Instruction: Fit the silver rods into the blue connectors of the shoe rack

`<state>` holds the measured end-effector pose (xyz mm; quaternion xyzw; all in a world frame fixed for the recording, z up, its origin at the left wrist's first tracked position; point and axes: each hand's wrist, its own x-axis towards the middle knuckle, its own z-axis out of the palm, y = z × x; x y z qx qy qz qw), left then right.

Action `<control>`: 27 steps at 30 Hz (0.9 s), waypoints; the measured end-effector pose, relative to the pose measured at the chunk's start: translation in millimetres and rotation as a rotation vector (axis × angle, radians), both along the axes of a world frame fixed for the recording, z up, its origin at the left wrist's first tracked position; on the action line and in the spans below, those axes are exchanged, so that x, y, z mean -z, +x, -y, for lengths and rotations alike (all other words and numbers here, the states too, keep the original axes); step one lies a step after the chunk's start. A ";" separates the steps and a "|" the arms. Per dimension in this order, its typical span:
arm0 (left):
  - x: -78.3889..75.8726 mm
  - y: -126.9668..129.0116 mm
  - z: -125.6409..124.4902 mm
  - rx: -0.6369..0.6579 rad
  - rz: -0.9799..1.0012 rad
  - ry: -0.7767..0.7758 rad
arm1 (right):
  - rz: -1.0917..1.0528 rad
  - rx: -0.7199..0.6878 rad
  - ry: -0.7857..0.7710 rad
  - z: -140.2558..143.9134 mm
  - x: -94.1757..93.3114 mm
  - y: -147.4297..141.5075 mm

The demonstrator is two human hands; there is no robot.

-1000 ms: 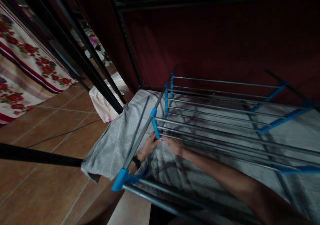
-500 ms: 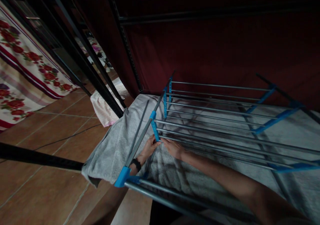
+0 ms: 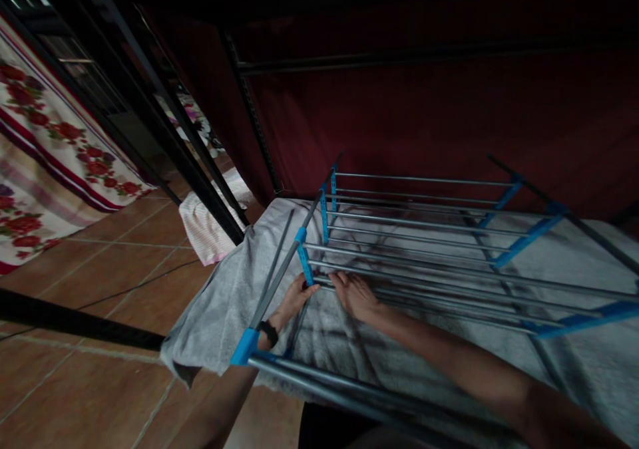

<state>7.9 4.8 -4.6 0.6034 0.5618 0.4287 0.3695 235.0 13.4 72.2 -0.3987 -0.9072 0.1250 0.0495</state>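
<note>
We have a rack of metal rods and blue plastic brackets, the rack (image 3: 449, 267) lying across a grey cloth (image 3: 219, 302) in front of a dark red curtain (image 3: 424, 120). Our left hand (image 3: 298, 294) is at the lower end of the nearest upright blue bracket (image 3: 304, 266), on the rack's left side, its fingers behind that end and the thumb in front, narrowed on the plastic. Our right hand (image 3: 353, 294) is just beside it, to the right, palm down with bent fingers at the lowest rod (image 3: 322, 281) where it meets the bracket; we cannot tell whether they grip the rod or only rest on it. A short stretch of rod shows between the two hands. The other long rods run off to the right, above and beyond our right hand. A slanted tube (image 3: 276, 284) passes above our left wrist, down to a blue corner joint (image 3: 245, 346) nearer us, beside a black wristband (image 3: 268, 332).
</note>
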 end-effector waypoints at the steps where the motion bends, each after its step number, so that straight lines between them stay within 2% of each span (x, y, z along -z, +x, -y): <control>1: -2.5 0.3 0.5 -0.015 -0.011 -0.003 | 0.031 0.015 -0.028 -1.7 -1.9 0.3; 8: -23.2 9.9 2.7 -0.077 -0.098 0.079 | 0.014 0.046 -0.050 -3.8 -7.2 1.3; 17: -16.3 13.5 -0.4 -0.102 -0.076 0.063 | 0.000 0.059 -0.105 -7.9 -8.0 0.9; 27: -18.7 20.0 0.9 -0.126 -0.039 0.079 | -0.016 0.067 -0.132 -10.4 -1.8 1.8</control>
